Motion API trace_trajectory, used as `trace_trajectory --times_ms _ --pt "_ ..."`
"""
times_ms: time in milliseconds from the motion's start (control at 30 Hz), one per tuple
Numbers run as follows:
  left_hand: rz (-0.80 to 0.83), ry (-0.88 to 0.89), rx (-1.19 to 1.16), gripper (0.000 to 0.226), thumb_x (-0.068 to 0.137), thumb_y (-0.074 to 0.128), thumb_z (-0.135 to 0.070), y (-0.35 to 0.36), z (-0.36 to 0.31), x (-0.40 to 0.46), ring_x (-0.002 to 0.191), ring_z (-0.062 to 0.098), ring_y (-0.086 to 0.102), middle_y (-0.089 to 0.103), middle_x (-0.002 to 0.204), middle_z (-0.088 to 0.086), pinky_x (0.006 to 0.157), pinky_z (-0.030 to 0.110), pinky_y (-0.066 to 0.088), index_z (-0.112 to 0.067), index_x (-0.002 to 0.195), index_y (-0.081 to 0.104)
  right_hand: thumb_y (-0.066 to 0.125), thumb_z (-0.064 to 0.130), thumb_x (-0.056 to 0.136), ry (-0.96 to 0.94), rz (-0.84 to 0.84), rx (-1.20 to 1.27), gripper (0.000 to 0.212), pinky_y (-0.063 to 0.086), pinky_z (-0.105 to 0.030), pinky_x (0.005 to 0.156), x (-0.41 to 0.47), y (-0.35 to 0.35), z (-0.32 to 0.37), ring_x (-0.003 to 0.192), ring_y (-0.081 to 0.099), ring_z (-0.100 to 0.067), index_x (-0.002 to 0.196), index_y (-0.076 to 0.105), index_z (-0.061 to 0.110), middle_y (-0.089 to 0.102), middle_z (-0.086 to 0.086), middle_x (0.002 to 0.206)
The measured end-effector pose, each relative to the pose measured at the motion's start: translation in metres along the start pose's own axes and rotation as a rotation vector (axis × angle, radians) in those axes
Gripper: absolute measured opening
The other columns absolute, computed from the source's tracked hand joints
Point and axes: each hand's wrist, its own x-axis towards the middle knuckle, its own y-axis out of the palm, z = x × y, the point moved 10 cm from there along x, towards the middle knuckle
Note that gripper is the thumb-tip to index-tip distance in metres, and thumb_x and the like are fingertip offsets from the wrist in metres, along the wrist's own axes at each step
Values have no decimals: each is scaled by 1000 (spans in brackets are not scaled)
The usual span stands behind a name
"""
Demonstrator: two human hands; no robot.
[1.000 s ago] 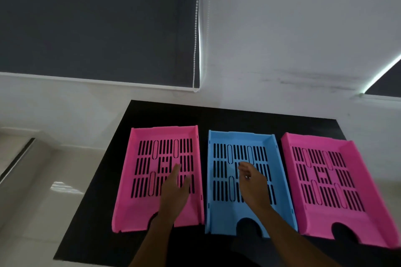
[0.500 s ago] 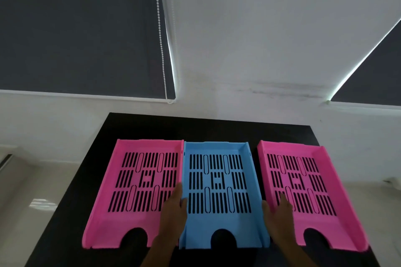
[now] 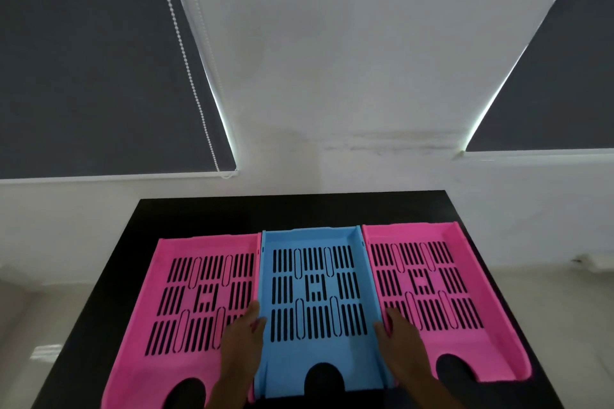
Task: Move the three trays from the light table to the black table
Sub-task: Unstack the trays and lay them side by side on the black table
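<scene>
Nearest to us, our left hand point(image 3: 241, 347) lies over the inner edge of the left pink tray point(image 3: 186, 305), its fingers point(image 3: 252, 315) pressed together and flat against the left wall of the blue tray point(image 3: 319, 302). Our right hand point(image 3: 400, 350) mirrors it on the other side: fingers point(image 3: 392, 319) held together along the blue tray's right wall, resting over the near inner corner of the right pink tray point(image 3: 438, 295). Neither hand curls around anything that we can see; whether the thumbs hook over the walls we cannot tell.

All three trays sit on the black table point(image 3: 199, 212), side by side, open notched ends toward us. The blue one is in the middle, and its walls touch or nearly touch the pink trays on either side. The left pink tray reaches closest to the table's near edge.

Beyond the table stands a white wall point(image 3: 332, 76), with a dark blind point(image 3: 93, 60) on the left, its bead chain point(image 3: 186, 63) hanging along the edge, and a second dark blind point(image 3: 558, 93) on the right.
</scene>
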Motion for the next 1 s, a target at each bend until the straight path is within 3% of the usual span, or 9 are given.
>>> trace_trajectory --times_ms 167,500,567,633,700,767,800,900,1000 --pt "-1 -3 15 47 94 62 -8 1 -2 1 27 1 43 74 115 16 34 9 41 -4 139 51 57 28 99 -13 29 -78 16 58 -30 79 -6 -6 8 61 51 1 84 51 26 53 11 72" --pt "-9 25 32 44 95 60 -8 1 -4 3 27 2 42 71 118 26 34 9 40 -5 138 52 56 26 99 -28 29 -102 23 61 -28 73 -5 -7 8 57 56 -2 79 45 26 59 5 69" --pt "-21 32 46 45 95 61 -8 -1 -4 3 29 2 44 73 113 26 34 9 40 -5 138 52 55 28 100 -21 30 -93 16 62 -33 78 -7 -5 6 63 62 -5 86 52 22 63 3 75" --pt "-25 37 67 48 95 61 -11 -1 -1 2 32 2 47 77 96 18 37 10 42 -8 142 50 55 31 99 -35 11 -74 28 57 -43 97 -8 -3 7 96 71 -16 122 57 14 71 0 110" --pt "6 63 107 57 95 61 -18 5 -2 -1 54 3 66 76 93 13 60 15 57 -14 148 40 54 29 99 -76 11 -65 57 43 -47 111 -8 -1 10 128 58 -24 152 36 17 54 3 144" --pt "33 86 140 65 96 59 -22 12 0 -4 105 26 72 65 132 15 100 40 54 -18 153 28 54 28 99 -107 38 -63 66 47 -46 108 -7 2 12 126 60 -22 157 24 21 52 -1 148" --pt "50 92 151 66 97 57 -23 16 1 -5 119 33 64 52 147 12 108 46 46 -20 155 25 54 28 98 -108 48 -54 68 53 -43 102 -6 3 10 116 66 -19 158 21 23 58 -4 142" --pt "56 107 154 64 99 51 -23 20 0 -6 116 43 63 41 157 6 100 49 53 -26 154 18 53 27 99 -90 41 -58 70 62 -32 84 -4 6 3 83 69 -11 159 17 25 70 -5 114" --pt "47 81 149 60 101 48 -17 23 -1 -5 137 31 47 29 161 4 113 36 30 -21 153 19 51 26 100 -94 -7 -53 69 56 -37 96 -4 4 7 96 62 -8 158 15 26 63 -7 130"
